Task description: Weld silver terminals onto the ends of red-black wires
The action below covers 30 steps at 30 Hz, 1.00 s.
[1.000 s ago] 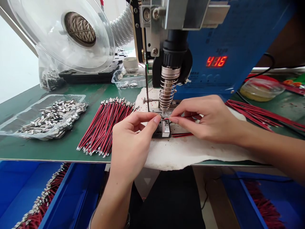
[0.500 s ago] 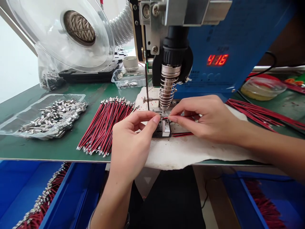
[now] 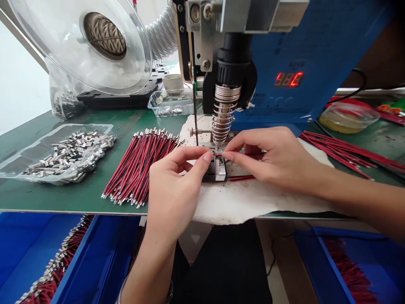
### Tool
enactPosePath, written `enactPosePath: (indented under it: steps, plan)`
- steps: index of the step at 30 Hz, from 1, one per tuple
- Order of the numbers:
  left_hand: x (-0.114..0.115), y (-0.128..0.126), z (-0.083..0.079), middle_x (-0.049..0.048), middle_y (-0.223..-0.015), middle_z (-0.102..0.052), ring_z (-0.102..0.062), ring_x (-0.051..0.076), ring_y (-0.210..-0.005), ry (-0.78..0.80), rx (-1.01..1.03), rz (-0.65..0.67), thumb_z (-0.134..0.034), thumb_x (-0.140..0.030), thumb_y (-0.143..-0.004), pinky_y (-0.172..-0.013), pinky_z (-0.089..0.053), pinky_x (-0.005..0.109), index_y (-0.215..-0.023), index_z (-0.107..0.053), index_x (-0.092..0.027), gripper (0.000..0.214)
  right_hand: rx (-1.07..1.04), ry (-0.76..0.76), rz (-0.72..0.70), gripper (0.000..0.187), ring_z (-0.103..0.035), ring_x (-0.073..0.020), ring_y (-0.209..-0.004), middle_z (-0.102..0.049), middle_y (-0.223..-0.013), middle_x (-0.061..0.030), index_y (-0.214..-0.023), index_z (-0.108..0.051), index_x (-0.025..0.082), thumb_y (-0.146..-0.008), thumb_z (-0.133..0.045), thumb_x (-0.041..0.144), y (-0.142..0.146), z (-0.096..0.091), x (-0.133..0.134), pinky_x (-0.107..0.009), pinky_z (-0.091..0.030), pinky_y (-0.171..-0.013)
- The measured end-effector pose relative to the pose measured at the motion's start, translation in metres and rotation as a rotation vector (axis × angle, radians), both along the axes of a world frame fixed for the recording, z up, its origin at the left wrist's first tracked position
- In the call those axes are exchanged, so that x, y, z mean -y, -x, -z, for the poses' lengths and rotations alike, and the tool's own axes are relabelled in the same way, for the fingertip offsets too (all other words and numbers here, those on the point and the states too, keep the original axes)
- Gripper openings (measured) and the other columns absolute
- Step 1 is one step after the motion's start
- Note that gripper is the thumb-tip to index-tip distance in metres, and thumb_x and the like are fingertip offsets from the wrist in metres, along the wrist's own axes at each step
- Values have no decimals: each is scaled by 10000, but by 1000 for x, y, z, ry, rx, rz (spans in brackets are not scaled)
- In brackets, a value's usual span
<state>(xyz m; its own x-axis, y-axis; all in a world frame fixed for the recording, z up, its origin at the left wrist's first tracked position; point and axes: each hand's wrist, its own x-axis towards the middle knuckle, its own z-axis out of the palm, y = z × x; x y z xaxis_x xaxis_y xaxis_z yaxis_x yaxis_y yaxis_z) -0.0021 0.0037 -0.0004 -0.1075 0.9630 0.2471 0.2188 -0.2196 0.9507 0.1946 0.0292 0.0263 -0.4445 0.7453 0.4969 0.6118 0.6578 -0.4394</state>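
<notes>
My right hand (image 3: 274,158) pinches a red-and-black wire (image 3: 219,155) between thumb and forefinger. The wire's end lies over a small fixture (image 3: 220,171), directly under the tip of a spring-wrapped soldering iron (image 3: 226,112). From the left, my left hand (image 3: 177,181) brings thumb and forefinger together at the same spot; what sits between those fingertips is too small and covered to make out. Beside my left hand spreads a pile of red-and-black wires (image 3: 139,169) with silvery ends. A few more wires (image 3: 242,178) lie below my right fingers.
A clear tray of small metal parts (image 3: 71,158) sits at left, behind it a clear reel (image 3: 57,46). The blue machine housing (image 3: 272,105) rises behind my hands. More wires (image 3: 335,150) lie at right. Blue bins (image 3: 95,253) with wires stand below the table edge.
Both hands stay almost still at the fixture, with the right fingertips shifted very slightly. The red digits on the machine's display read differently.
</notes>
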Motion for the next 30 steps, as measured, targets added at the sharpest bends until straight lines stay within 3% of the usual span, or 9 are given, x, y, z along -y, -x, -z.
enactPosePath:
  steps: [10, 30]
  plan:
    - [-1, 0, 1, 16, -690, -683, -591, 149, -649, 0, -17, -13, -757, -422, -866, -662, -520, 266, -891, -822, -250, 186, -103, 176, 38, 118, -517, -113, -512, -605, -577, 42, -827, -738, 205, -928, -699, 250, 3, -2, 4, -285, -412, -528]
    - [-2, -1, -3, -5, -770, -712, -594, 125, -683, 30, 34, 3, -778, -360, -849, -665, -498, 229, -849, -805, -267, 97, -88, 155, 44, 111, -526, -112, -509, -630, -596, 29, -808, -731, 203, -913, -701, 226, 2, -2, 3, -288, -401, -502]
